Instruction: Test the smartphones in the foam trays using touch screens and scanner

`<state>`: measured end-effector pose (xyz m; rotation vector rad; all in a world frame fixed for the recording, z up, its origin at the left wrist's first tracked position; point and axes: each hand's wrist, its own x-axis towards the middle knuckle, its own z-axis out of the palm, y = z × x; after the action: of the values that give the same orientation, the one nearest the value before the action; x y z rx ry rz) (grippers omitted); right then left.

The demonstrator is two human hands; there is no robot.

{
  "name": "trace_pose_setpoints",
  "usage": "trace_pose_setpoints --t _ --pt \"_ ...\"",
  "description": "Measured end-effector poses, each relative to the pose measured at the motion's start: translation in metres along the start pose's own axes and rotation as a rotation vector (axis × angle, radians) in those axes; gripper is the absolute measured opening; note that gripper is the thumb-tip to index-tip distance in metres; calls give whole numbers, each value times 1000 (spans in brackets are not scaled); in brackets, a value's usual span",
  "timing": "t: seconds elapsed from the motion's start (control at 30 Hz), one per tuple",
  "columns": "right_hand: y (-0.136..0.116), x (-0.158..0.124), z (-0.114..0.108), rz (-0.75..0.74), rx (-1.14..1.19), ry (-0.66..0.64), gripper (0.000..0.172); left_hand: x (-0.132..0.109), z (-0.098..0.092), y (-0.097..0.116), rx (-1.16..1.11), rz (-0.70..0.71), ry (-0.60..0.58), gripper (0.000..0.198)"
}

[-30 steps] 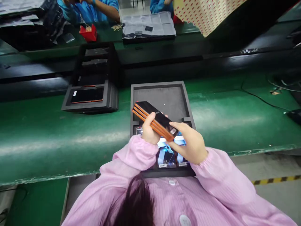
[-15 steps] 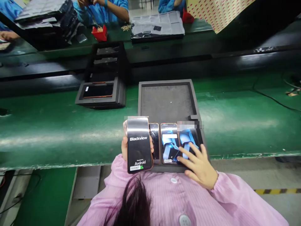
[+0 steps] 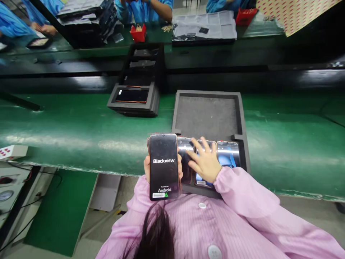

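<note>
A small stack of smartphones (image 3: 163,172) is gripped in my left hand (image 3: 147,168), thumb and fingers round its sides. The top phone's screen reads "Blackview" and "Android". To its right, my right hand (image 3: 205,162) is spread over the phones in the grey foam tray (image 3: 244,151). Beneath that hand lies a middle phone (image 3: 202,181), partly covered. A dark-screened phone (image 3: 185,169) lies left of it, and a phone with a blue picture (image 3: 228,154) lies at the right. Whether my right fingertips touch a screen I cannot tell.
Stacked black foam trays (image 3: 132,108) with phones stand beyond, to the left. Across the green bench (image 3: 81,136), people in blue work near red boxes (image 3: 138,33), a pale partitioned tray (image 3: 215,21) and a pile of dark trays (image 3: 86,25). A white box (image 3: 13,152) sits far left.
My right hand has moved left, from the right-hand phones to over the middle and left ones. My left hand still holds the stack. The view has shifted left.
</note>
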<state>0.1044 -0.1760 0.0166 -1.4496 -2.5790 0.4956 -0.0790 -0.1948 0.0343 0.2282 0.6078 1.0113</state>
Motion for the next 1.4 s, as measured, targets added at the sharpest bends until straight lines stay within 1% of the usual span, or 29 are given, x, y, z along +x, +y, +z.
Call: trace_pose_setpoints --t 0.07,0.1,0.17,0.23,0.33,0.4,0.43,0.5,0.57,0.6,0.67,0.77,0.83,0.9,1.03,1.1,1.17,1.23,1.3,1.33,1.4 --pt "5 10 -6 81 37 97 43 -4 0 0 -10 17 7 81" --pt "7 13 -9 80 71 127 43 -5 0 -1 -14 30 23 80" --pt "10 14 -13 4 137 137 41 -7 -1 -3 -11 51 67 77" --pt "11 11 -13 -102 180 113 41 -9 -2 -5 7 57 99 78" --pt "9 4 -8 -173 239 93 47 -10 -5 -3 22 59 94 80" --pt "4 -2 -4 -213 265 34 47 -11 -4 0 20 70 89 79" --pt "0 -5 -2 -258 269 -20 45 -11 -3 2 19 89 102 78" --pt "-7 -8 2 -368 250 -138 37 -11 1 6 13 156 150 75" --pt "-10 -8 4 -422 211 -211 33 -11 5 9 0 224 196 71" --pt "-10 -7 4 -411 186 -221 32 -12 6 11 -10 239 207 70" --pt "-4 -1 1 -318 119 -174 32 -13 9 14 -35 239 218 70" --pt "11 9 -5 -87 27 -9 36 -16 11 17 -70 238 242 71" --pt "21 12 -8 4 36 82 38 -17 12 18 -82 240 261 70" --pt "30 12 -11 19 111 152 39 -18 11 17 -86 231 261 70" --pt "38 11 -20 42 367 320 40 -17 5 12 -55 249 203 65" --pt "38 12 -26 89 502 365 40 -16 2 10 -19 193 183 62" --pt "33 14 -32 151 672 341 40 -12 3 9 29 67 182 56" --pt "26 16 -36 197 905 246 47 -4 9 7 111 -33 185 47" --pt "19 19 -38 214 1135 136 62 8 20 3 220 -55 164 40" --pt "15 20 -39 216 1222 101 69 15 26 1 279 -55 143 38" --pt "10 23 -42 228 1320 97 76 28 38 -4 385 -40 110 40"
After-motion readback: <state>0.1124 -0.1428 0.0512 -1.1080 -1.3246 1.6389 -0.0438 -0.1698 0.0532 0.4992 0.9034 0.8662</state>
